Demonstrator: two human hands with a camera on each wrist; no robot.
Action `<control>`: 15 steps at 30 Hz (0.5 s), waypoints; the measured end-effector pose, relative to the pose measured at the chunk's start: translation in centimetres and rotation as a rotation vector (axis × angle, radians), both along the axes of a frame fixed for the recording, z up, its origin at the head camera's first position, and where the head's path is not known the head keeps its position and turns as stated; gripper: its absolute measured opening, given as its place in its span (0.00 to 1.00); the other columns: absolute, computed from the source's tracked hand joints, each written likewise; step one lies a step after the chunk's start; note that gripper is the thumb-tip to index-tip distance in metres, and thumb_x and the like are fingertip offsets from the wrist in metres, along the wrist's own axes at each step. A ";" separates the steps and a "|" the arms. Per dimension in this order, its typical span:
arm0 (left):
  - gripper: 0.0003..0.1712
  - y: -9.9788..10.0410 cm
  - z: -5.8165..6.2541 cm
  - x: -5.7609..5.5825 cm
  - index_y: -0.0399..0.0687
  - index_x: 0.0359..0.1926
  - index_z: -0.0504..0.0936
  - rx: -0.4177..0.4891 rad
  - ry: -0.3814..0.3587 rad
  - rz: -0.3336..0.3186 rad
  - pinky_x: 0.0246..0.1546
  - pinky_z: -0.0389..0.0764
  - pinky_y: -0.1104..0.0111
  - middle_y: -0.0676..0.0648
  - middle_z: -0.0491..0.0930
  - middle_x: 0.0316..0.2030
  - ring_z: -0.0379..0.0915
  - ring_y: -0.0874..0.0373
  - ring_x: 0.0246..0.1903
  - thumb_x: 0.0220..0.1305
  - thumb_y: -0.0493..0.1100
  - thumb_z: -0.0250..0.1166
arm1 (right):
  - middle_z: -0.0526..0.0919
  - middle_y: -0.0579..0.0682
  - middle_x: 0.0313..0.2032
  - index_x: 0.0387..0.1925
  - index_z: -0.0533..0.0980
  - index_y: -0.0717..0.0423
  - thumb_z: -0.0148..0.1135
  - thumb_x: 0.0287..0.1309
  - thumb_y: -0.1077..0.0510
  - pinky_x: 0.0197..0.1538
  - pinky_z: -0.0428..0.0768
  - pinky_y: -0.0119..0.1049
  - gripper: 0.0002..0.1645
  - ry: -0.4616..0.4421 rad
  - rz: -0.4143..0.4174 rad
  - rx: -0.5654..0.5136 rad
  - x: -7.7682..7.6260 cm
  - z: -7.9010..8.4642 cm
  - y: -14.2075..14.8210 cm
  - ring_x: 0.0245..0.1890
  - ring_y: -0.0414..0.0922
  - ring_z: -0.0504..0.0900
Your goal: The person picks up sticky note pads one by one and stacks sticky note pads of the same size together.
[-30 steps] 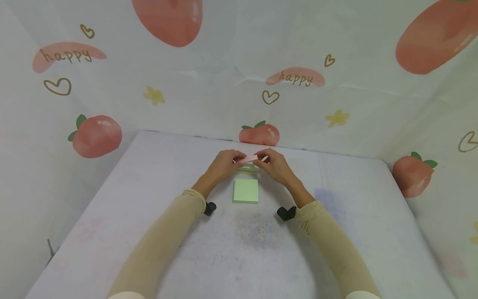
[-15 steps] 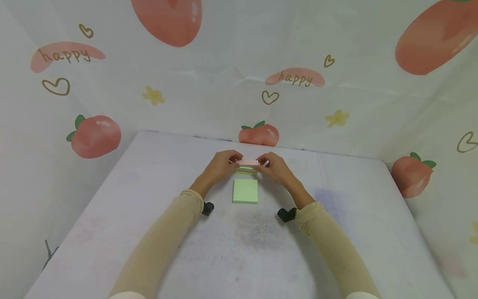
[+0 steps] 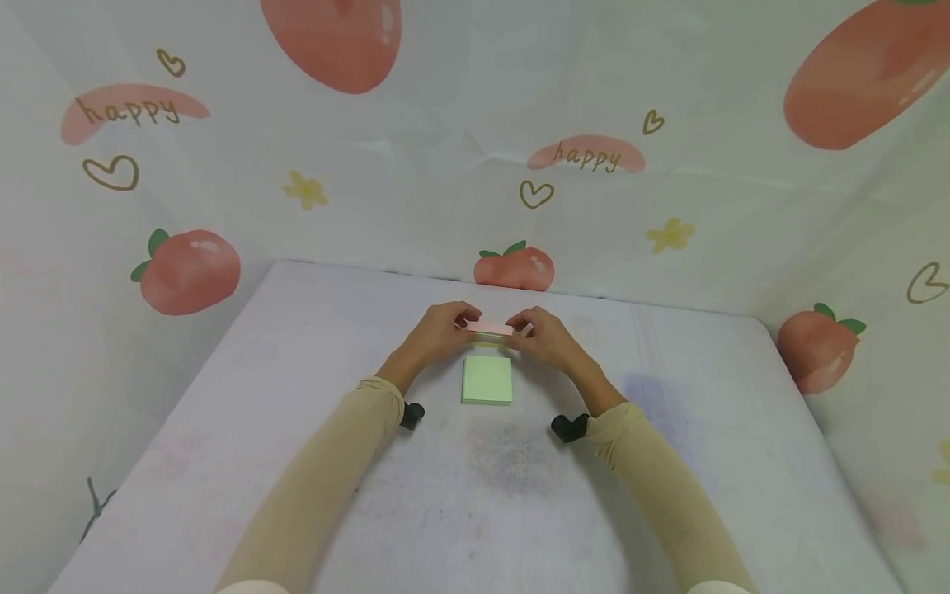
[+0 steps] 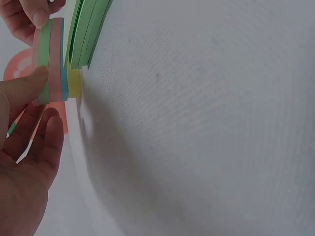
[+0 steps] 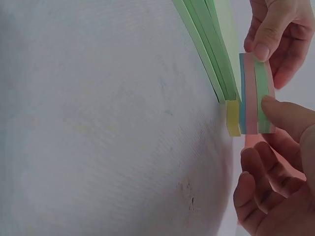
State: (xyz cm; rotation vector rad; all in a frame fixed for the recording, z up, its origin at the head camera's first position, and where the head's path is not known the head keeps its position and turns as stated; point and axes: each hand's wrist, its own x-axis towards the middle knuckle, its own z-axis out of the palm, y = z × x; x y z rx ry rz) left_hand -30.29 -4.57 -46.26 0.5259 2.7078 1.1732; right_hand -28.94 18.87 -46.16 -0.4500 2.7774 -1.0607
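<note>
Beyond a square green sticky-note stack (image 3: 486,380), both hands hold opposite ends of a narrow pink sticky-note pad (image 3: 488,327). It tops a small pile of narrow pads. Under it in the wrist views come a green pad (image 5: 262,81), another pink pad (image 4: 55,59), a blue pad (image 5: 241,98) and a yellow pad (image 4: 74,82) at the bottom. My left hand (image 3: 438,332) pinches the left end, its thumb over the front edges of the upper pads. At the right end, my right hand (image 3: 547,337) pinches likewise. Its lower fingers hang loosely curled beside the pile.
A pale, stained cloth covers the table (image 3: 490,511). At its back rises a white curtain (image 3: 445,124) printed with peaches and hearts. Black wrist devices (image 3: 570,426) protrude near the sleeve cuffs, on either side of the square stack.
The pink pad, tilted between the hands a second ago, has levelled and come down onto the narrow pile. Both hands have moved slightly toward the person with it. The square green stack stays put.
</note>
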 end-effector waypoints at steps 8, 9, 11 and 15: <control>0.17 0.0 -0.6 0.0 0.49 0.57 0.84 -0.024 0.005 -0.013 0.57 0.79 0.58 0.48 0.85 0.52 0.79 0.52 0.53 0.68 0.41 0.67 | 0.81 0.57 0.49 0.53 0.82 0.59 0.68 0.64 0.52 0.46 0.80 0.39 0.20 -0.014 0.007 0.051 0.1 0.0 -0.1 0.43 0.50 0.81; 0.17 0.0 -0.6 0.0 0.49 0.56 0.84 -0.022 0.008 -0.011 0.57 0.79 0.58 0.48 0.85 0.52 0.79 0.52 0.53 0.68 0.40 0.67 | 0.81 0.57 0.48 0.53 0.82 0.59 0.68 0.64 0.52 0.46 0.81 0.39 0.20 -0.011 0.009 0.055 0.1 0.0 -0.2 0.43 0.50 0.81; 0.16 -0.1 -0.5 0.1 0.49 0.56 0.84 -0.021 0.014 -0.011 0.56 0.79 0.58 0.48 0.85 0.52 0.79 0.52 0.52 0.68 0.40 0.67 | 0.81 0.57 0.48 0.53 0.82 0.59 0.68 0.64 0.53 0.46 0.81 0.39 0.19 0.001 0.012 0.063 0.0 0.1 -0.2 0.43 0.50 0.81; 0.17 -0.1 -0.3 0.0 0.48 0.56 0.84 -0.025 0.013 -0.017 0.56 0.79 0.58 0.47 0.85 0.52 0.80 0.52 0.52 0.68 0.41 0.66 | 0.81 0.56 0.48 0.53 0.82 0.58 0.68 0.64 0.52 0.44 0.80 0.37 0.20 0.003 0.011 0.072 -0.1 0.1 -0.2 0.42 0.49 0.80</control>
